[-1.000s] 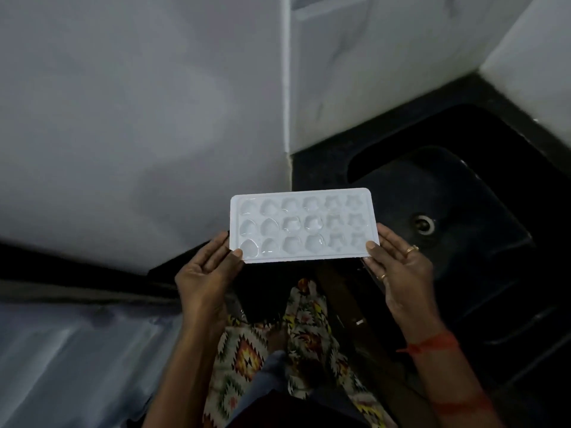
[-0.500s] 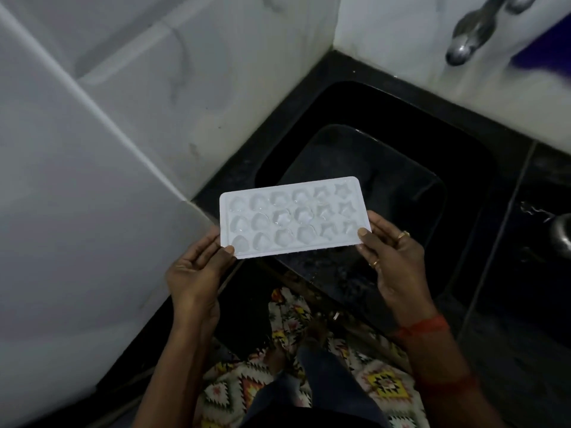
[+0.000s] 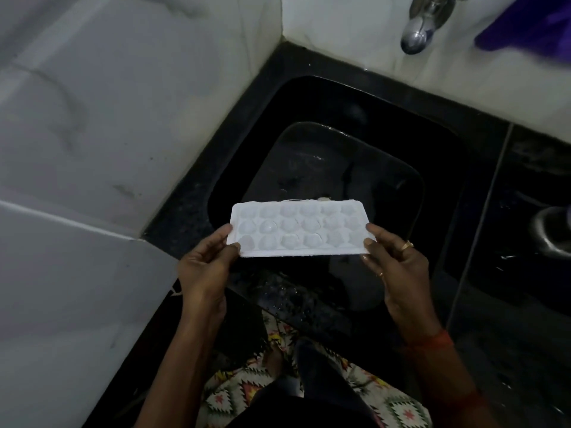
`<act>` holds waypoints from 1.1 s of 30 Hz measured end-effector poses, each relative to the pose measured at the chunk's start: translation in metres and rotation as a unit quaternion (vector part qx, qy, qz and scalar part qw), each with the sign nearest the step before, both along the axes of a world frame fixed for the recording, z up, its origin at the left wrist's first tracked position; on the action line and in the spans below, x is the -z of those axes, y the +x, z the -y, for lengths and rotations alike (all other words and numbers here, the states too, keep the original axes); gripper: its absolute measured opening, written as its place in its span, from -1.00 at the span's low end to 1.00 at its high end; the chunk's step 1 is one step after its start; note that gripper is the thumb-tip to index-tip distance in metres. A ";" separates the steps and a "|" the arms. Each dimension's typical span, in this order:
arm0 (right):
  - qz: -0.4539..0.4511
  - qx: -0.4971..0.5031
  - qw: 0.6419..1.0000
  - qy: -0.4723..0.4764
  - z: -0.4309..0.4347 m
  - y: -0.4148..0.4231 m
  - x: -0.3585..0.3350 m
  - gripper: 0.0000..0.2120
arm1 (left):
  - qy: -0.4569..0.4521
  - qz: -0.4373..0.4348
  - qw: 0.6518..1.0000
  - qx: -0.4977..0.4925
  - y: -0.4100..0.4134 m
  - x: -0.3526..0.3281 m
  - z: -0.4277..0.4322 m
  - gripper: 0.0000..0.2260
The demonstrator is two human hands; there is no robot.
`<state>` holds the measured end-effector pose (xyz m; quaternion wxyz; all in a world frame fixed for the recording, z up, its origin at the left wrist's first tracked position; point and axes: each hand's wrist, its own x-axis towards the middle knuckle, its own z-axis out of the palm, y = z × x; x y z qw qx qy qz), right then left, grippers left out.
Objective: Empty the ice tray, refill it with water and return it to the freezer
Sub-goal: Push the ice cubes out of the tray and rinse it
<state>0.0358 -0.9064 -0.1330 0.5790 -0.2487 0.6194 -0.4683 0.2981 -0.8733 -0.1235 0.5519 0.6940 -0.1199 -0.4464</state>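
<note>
Item under inspection: white ice tray [image 3: 298, 231]. It is held in the air over the near part of the black sink [image 3: 324, 156], long axis running left to right, open face towards the camera. The cells look frosted and filled; the blur prevents confirming whether each one holds ice.

Change noted: one second ago the tray was in front of the white wall with the sink off to its right. It is now over the basin, and the tap [image 3: 415, 41] has come into view at the far wall. The tray also appears more foreshortened, which suggests its far edge has begun to tip down. Assessment: carrying is complete and emptying is about to start. No cubes can be confirmed in the basin, and refilling and the return to the freezer are outstanding.

Hands: the left hand [image 3: 205, 267] grasps the tray's left short end and the right hand [image 3: 398, 264] grasps the right short end, thumbs on the near rim and fingers at the ends. Both are below and nearer the person than the tray.

Surroundings: black bench [image 3: 197, 186] bordering the sink.
</note>
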 end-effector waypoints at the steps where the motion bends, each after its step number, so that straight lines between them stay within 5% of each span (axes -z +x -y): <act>1: -0.012 -0.003 1.000 -0.003 0.001 -0.003 0.001 -0.80 | 0.002 -0.002 1.000 0.004 -0.003 0.001 0.003 -0.72; 6: -0.108 -0.038 0.993 -0.026 0.003 -0.022 0.003 -0.87 | 0.020 0.005 0.999 0.034 -0.016 0.001 0.018 -0.80; 14: -0.226 -0.121 0.963 -0.088 0.013 -0.049 -0.005 -0.70 | 0.019 -0.027 0.998 0.053 -0.034 -0.004 0.035 -0.87; 22: -0.367 -0.073 0.913 -0.161 0.025 -0.064 -0.004 -0.68 | -0.012 0.035 0.987 0.159 -0.042 -0.006 0.049 -0.65; 33: -0.414 -0.001 0.900 -0.136 0.038 -0.046 -0.012 -0.69 | -0.032 0.136 0.964 0.228 -0.035 -0.007 0.096 -0.85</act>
